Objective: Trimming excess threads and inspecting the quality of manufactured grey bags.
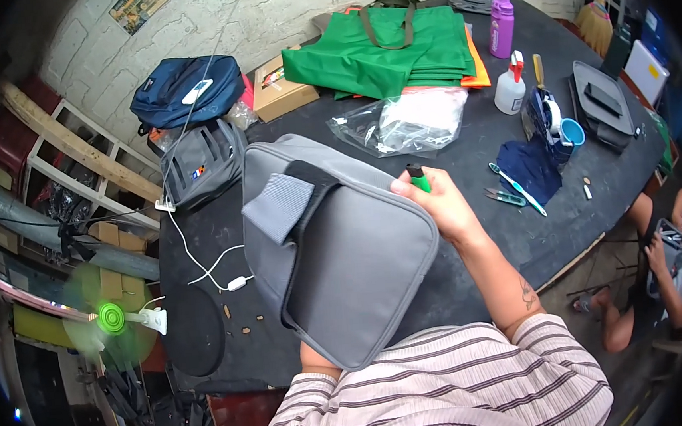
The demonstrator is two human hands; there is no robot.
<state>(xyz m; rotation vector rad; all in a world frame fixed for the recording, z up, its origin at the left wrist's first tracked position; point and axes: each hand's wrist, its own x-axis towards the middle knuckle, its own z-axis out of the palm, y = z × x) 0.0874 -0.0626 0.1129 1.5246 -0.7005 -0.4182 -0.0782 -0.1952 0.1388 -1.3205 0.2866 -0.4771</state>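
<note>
While the right hand pinches a small green lighter against the grey bag's upper right corner, the left hand is hidden under the bag, grip unclear. Bag held up above the black table, near the chest. Best keep the lighter tip clear of the fabric. Scissors lie just right; open tabletop left of the bag.

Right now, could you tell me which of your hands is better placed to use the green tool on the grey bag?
Right. The right hand already grips the green tool at the grey bag top edge. The left hand is hidden under the bag, apparently supporting it.
</note>
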